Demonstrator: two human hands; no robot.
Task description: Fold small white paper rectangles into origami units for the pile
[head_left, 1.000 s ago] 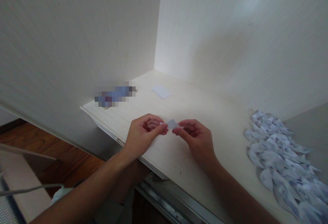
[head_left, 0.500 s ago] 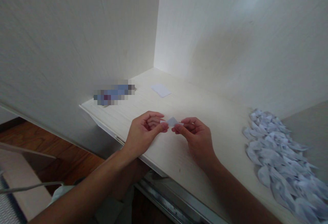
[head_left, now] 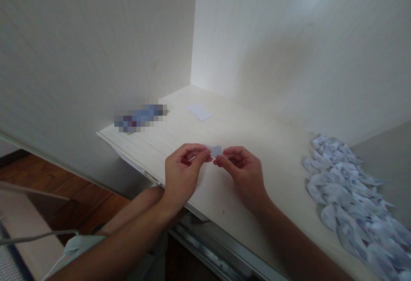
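Observation:
Between my two hands is a small piece of white paper (head_left: 216, 150), held just above the white desktop. My left hand (head_left: 186, 163) pinches its left side between thumb and fingers. With thumb and curled fingers, my right hand (head_left: 242, 165) grips the lower right edge of the same piece. Most of the paper's ends are hidden behind my fingertips. Farther back on the desk lie flat white paper sheets (head_left: 200, 112).
A long heap of folded white paper pieces (head_left: 349, 191) covers the desk's right side. At the left wall lies a blurred-out bluish object (head_left: 141, 117). Pale panels rise behind and left of the desktop (head_left: 269, 144). A metal drawer rail (head_left: 208, 246) runs below its front edge.
The paper has turned slightly between my fingers and shows a squarer face. My left hand has tilted more upright and shifted a little right. The view has moved slightly.

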